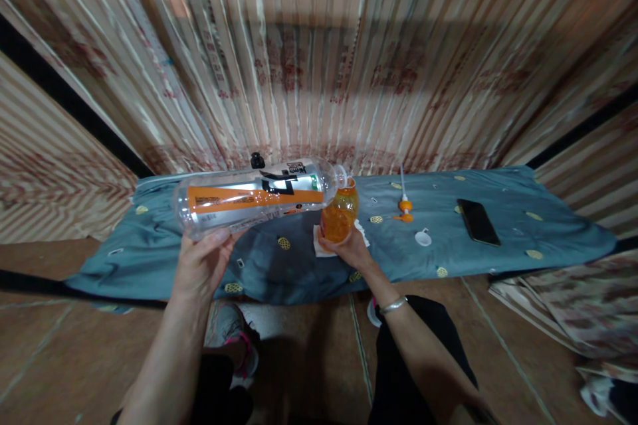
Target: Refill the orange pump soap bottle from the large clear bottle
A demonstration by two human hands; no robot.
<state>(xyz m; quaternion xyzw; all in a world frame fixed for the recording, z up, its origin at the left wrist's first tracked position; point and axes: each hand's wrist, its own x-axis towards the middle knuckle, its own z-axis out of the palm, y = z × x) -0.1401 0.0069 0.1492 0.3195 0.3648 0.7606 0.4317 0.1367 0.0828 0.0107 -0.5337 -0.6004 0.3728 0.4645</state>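
Observation:
My left hand [207, 255] grips the base end of a large clear plastic bottle [259, 194] with an orange and silver label. The bottle lies tilted nearly level, its neck pointing right. Its mouth meets the opening of a smaller orange bottle [339, 216], which my right hand [349, 249] holds around its lower part. White tissue [323, 247] lies under the orange bottle. To the right rests an orange pump top [405, 210] with a long pale tube. How much liquid is inside the clear bottle I cannot tell.
A teal patterned cloth [299, 272] covers the low table. On it, a black phone [478, 222] lies at the right, and a small black object [258, 160] stands behind the clear bottle. Striped curtains [309, 66] hang behind; dark bars [74, 93] frame the sides.

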